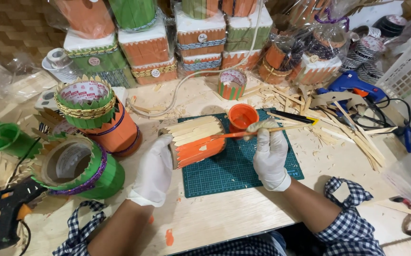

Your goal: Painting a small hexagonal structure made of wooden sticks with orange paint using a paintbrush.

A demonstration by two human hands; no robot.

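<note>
A gloved left hand (154,169) grips the near end of a stick-clad holder (197,141) lying on its side over the green mat (236,168), while the gloved right hand (269,154) pinches a thin brush (243,134) whose tip meets the boundary between the orange sticks and the bare ones. Judged from this view, the stroke goes best along each stick's length, with the left hand turning the holder a little at a time so wet paint stays clear of the glove and the mat. Far left of the left hand lie a black glue gun (8,208) and green cups (4,137); just left of it stand a green holder (79,166) and an orange holder (103,116) with zigzag rims, close enough to be brushed by an elbow. Just beyond the right hand sits the orange paint cup (242,117), within easy dipping reach, though the brush handle passes near its rim. A black-and-yellow knife (291,116) lies beyond and right of that hand, with loose sticks (352,132) and a blue glue gun (350,85) farther right on the tabletop (224,218). Wrapped finished boxes (167,42) line the far edge.
</note>
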